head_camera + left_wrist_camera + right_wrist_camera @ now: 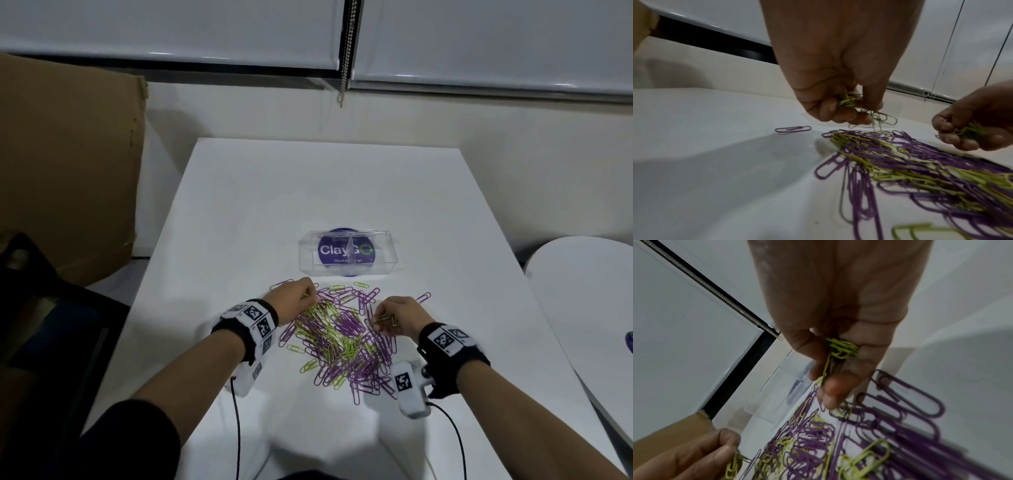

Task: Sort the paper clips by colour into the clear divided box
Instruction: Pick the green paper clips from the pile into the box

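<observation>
**Both hands full of green clips, box empty-looking behind pile**

Left hand at far-left edge of the pile of paper clips, fingers curled round a bunch of yellow-green clips; a few dangle from the grip, just above the heap. Right hand at pile's right side, thumb & fingers pinching its own bunch of yellow-green clips. Pile = purple + yellow-green mixed, spread mid white bench, btwn both wrists. Stray purple clip lies apart, left of heap. Clear divided box sits just beyond pile, far side, on a round purple sticker; can't see any clips inside. Cardboard box far left, off bench.
</observation>
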`<state>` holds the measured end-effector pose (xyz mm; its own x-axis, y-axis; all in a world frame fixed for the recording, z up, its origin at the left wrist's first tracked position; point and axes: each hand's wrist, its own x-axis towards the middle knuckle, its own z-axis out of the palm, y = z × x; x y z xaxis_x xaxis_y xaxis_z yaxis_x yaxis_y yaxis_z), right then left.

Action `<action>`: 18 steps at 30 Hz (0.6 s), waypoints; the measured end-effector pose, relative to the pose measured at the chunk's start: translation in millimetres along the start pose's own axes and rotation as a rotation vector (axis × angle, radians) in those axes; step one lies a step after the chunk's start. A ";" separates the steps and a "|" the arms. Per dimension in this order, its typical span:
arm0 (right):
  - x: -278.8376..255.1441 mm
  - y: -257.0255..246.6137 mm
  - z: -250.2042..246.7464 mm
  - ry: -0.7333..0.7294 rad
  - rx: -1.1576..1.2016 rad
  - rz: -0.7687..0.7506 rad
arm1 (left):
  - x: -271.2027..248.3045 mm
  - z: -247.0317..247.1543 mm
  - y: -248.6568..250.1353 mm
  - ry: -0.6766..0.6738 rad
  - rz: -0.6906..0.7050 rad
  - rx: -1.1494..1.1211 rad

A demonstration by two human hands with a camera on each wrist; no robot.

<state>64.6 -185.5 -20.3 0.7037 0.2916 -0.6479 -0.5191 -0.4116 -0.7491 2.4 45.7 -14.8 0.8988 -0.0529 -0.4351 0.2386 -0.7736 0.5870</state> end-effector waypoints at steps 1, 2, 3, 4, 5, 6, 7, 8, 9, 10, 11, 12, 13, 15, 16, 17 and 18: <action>0.3 -0.2 0.7 -0.005 0.025 0.012 | -0.4 -0.4 -0.9 0.012 -0.007 -0.025; 0.7 -0.2 1.0 -0.008 0.033 0.021 | -1.1 -0.9 -1.5 0.027 -0.015 -0.066; 1.0 0.0 1.6 -0.007 0.027 0.029 | -1.8 -1.2 -2.2 0.041 -0.023 -0.115; 1.4 0.3 2.2 0.000 0.013 0.037 | -1.9 -1.0 -3.5 0.049 -0.031 -0.151; 1.5 1.0 2.3 0.010 0.000 0.047 | -2.3 -0.9 -4.0 0.048 -0.039 -0.172; 1.9 1.9 2.0 0.022 -0.009 0.060 | -2.5 -0.7 -4.5 0.041 -0.048 -0.188; 2.0 2.9 1.7 0.030 -0.017 0.070 | -2.3 -0.2 -4.9 0.036 -0.056 -0.208; 2.2 4.0 1.3 0.037 -0.027 0.070 | -2.4 0.0 -5.1 0.035 -0.065 -0.229; 2.6 5.4 0.8 0.048 -0.041 0.060 | -2.1 0.3 -5.2 0.042 -0.073 -0.249; 3.2 7.0 -0.2 0.062 -0.062 0.044 | -2.2 0.5 -5.2 0.059 -0.077 -0.267; 3.7 8.1 -1.1 0.074 -0.088 0.024 | -2.8 0.4 -4.8 0.079 -0.079 -0.285; 3.8 9.0 -1.9 0.077 -0.112 0.010 | -3.7 0.4 -5.2 0.098 -0.079 -0.308; 3.6 9.2 -2.3 0.071 -0.130 0.005 | -4.2 0.4 -5.4 0.113 -0.074 -0.332; 3.3 9.3 -2.5 0.055 -0.175 0.020 | -4.7 0.4 -5.3 0.123 -0.063 -0.345; 2.9 8.6 -2.0 0.054 -0.224 0.021 | -4.5 0.1 -4.7 0.122 -0.064 -0.331; 2.1 7.6 -0.9 0.062 -0.305 0.009 | -3.9 -0.1 -4.0 0.125 -0.069 -0.315; 1.4 6.9 0.4 0.075 -0.420 -0.013 | -3.6 -0.2 -3.4 0.137 -0.072 -0.306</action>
<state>61.8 -187.6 -26.4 0.7504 0.2414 -0.6153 -0.2782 -0.7291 -0.6253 -1.6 48.7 -15.2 0.9118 0.0966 -0.3991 0.3838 -0.5458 0.7449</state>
